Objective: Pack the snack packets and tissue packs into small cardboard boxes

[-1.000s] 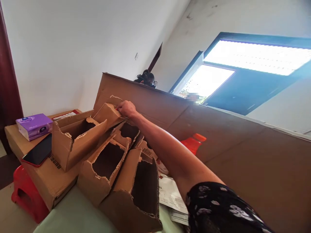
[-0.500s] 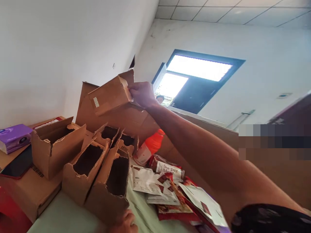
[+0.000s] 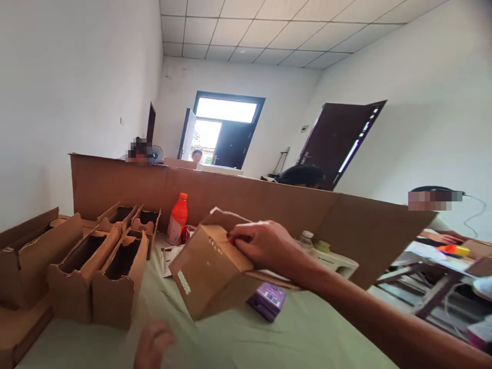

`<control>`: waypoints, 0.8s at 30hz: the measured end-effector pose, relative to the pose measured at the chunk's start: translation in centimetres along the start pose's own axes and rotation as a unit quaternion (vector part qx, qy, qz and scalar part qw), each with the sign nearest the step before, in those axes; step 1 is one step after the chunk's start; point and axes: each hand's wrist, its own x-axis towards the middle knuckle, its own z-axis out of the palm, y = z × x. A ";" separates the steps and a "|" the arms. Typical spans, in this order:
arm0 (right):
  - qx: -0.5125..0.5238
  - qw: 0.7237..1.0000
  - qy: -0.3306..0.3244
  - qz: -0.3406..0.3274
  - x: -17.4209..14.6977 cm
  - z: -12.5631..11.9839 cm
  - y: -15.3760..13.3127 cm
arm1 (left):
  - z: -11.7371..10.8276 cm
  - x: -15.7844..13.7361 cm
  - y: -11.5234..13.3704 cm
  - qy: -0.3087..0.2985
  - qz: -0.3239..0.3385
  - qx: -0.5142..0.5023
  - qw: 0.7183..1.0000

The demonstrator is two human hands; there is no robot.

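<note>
My right hand (image 3: pixel 265 241) is closed on the upper edge of a brown cardboard box (image 3: pixel 207 277), which hangs tilted above the green cloth. Its flaps stand out, and a small red spot shows by my fingertips. Low in the view, my left hand (image 3: pixel 154 344) is blurred by motion, apart from the box, and its fingers are unclear. Left of it, open-topped cardboard bins (image 3: pixel 113 302) stand in a group. Behind the held box a purple box (image 3: pixel 269 301) and a white packet (image 3: pixel 169 259) are partly covered.
An orange bottle (image 3: pixel 178 220) stands before a long cardboard partition (image 3: pixel 246 189). To the right are a clear bottle (image 3: pixel 306 240) and a white container (image 3: pixel 334 261). Green cloth (image 3: pixel 307 333) covers the table. Other people sit beyond the partition, one at a table (image 3: pixel 426 279) on the right.
My right hand has brought the cardboard box down from near the partition's top to over the cloth. My left hand has come away from the bins. The view has levelled and turned right.
</note>
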 end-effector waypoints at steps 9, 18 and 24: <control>-0.014 0.990 -0.142 -0.020 -8.7 2.4 0.7 | -0.8 5.0 9.1 -0.059 -0.108 -0.005 0.992; 0.074 0.982 -0.175 0.004 -10.9 3.3 3.4 | 1.9 2.5 11.1 -0.099 -0.194 -0.041 0.975; 0.295 0.944 0.107 0.105 -8.6 -0.5 10.4 | -0.7 1.4 10.1 -0.123 -0.245 -0.079 0.958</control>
